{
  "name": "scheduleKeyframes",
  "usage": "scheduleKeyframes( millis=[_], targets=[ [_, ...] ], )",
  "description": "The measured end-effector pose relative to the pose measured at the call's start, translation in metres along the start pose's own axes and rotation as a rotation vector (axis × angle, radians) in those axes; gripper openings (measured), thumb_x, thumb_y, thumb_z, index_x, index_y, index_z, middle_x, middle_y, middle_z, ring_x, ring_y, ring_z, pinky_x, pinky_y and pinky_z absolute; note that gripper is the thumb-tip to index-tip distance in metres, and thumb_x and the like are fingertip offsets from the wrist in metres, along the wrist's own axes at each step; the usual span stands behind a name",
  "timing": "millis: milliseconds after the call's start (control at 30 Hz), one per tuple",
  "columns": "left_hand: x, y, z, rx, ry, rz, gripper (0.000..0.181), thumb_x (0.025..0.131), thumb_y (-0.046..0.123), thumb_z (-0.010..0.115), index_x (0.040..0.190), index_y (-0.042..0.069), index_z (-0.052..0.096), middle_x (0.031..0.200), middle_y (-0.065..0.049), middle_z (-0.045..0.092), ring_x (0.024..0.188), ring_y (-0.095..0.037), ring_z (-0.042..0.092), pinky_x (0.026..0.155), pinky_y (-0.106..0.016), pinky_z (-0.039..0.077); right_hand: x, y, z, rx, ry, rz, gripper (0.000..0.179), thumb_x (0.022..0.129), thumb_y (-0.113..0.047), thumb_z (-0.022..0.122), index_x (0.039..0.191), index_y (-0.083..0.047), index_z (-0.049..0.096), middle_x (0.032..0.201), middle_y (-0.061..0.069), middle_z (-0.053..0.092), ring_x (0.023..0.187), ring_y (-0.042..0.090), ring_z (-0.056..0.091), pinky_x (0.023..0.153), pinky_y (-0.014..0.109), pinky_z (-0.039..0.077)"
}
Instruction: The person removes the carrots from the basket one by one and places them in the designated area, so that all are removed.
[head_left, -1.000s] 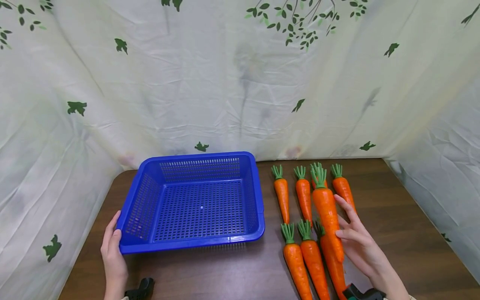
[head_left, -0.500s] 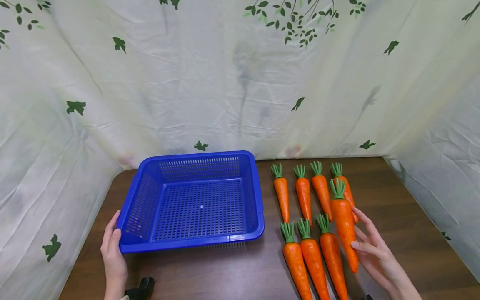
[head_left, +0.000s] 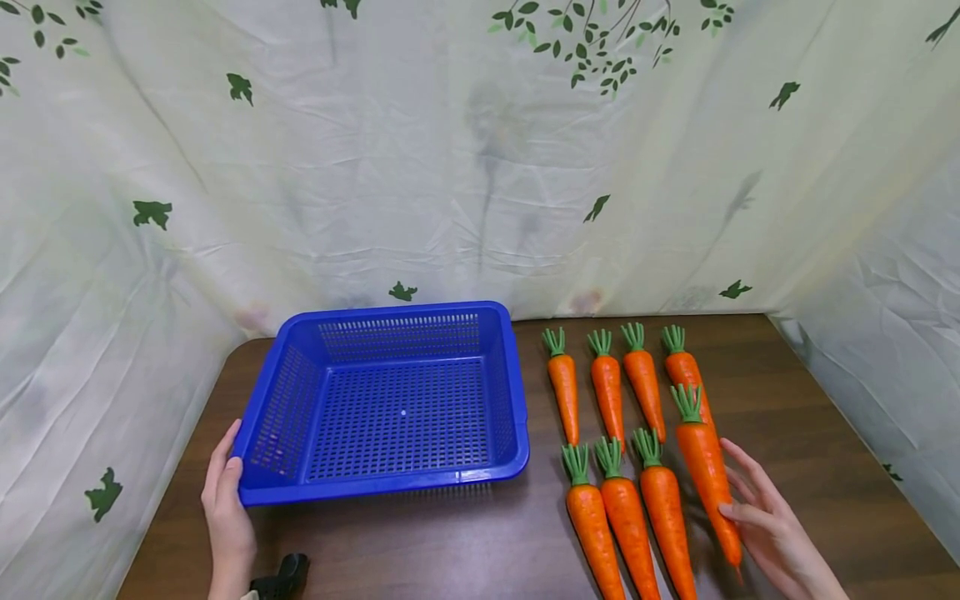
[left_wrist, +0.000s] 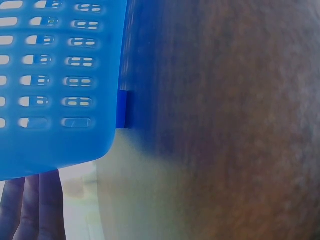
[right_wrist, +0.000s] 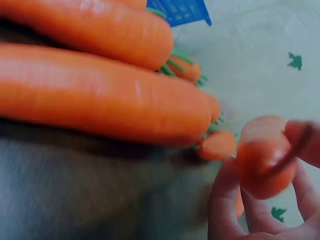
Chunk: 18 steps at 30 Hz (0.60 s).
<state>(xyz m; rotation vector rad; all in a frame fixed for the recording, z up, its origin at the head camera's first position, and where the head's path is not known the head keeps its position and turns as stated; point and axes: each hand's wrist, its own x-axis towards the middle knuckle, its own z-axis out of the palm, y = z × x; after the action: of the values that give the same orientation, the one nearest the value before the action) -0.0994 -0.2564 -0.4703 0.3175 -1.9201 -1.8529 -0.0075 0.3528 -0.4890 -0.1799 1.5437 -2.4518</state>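
My left hand (head_left: 227,508) holds the left side of a blue plastic basket (head_left: 384,492), thumb near its front corner. In the left wrist view, fingers (left_wrist: 50,205) pass behind the perforated basket wall (left_wrist: 55,145); their tips are hidden. At the right, my right hand (head_left: 772,521) pinches an orange carrot (head_left: 705,467) with green stem stubs between thumb and fingers. That carrot slants beside the front row, its top overlapping a back-row carrot (head_left: 681,367). Seen from the right wrist, the held carrot's tip (right_wrist: 265,170) points at the camera. Whether it touches the table is unclear.
Several carrots lie in two rows on the brown wooden table (head_left: 420,550), among them a front carrot (head_left: 667,521) just left of the held one. A pale leaf-print cloth (head_left: 450,167) hangs behind and at the sides. A black object (head_left: 283,575) shows near my left wrist.
My right hand has carried its carrot rightward and toward me, from over the third column to the right end of the front row. The left hand and basket have stayed put.
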Motion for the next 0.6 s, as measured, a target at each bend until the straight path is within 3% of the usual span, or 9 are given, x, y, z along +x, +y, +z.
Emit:
scheduleKeyframes(
  millis=[200, 467, 600],
  targets=[
    [0.000, 0.001, 0.001, 0.010, 0.002, 0.000, 0.042, 0.103, 0.021, 0.035, 0.142, 0.014, 0.048, 0.135, 0.000, 0.051, 0.119, -0.015, 0.044, 0.092, -0.012, 0.035, -0.006, 0.006, -0.010, -0.047, 0.059, 0.100, 0.068, 0.097, 0.010, 0.033, 0.145, -0.038, 0.033, 0.130, -0.015, 0.051, 0.113, 0.010, 0.052, 0.087, 0.035, 0.048],
    [0.000, 0.000, 0.000, -0.004, 0.002, 0.002, 0.042, 0.103, 0.020, 0.034, 0.142, 0.012, 0.047, 0.135, 0.000, 0.051, 0.120, -0.015, 0.044, 0.093, -0.012, 0.034, -0.012, 0.008, -0.009, -0.275, 0.309, 0.233, 0.064, 0.097, 0.000, 0.046, 0.145, -0.038, 0.028, 0.117, -0.027, 0.049, 0.104, -0.004, 0.050, 0.081, 0.035, 0.049],
    [0.000, 0.000, 0.000, 0.011, 0.003, -0.002, 0.042, 0.103, 0.021, 0.034, 0.142, 0.013, 0.048, 0.136, -0.001, 0.050, 0.121, -0.014, 0.044, 0.093, -0.012, 0.034, -0.016, 0.008, -0.008, -0.373, 0.363, 0.301, 0.064, 0.095, -0.003, 0.050, 0.145, -0.037, 0.029, 0.115, -0.028, 0.046, 0.101, -0.008, 0.047, 0.080, 0.034, 0.048]
  ],
)
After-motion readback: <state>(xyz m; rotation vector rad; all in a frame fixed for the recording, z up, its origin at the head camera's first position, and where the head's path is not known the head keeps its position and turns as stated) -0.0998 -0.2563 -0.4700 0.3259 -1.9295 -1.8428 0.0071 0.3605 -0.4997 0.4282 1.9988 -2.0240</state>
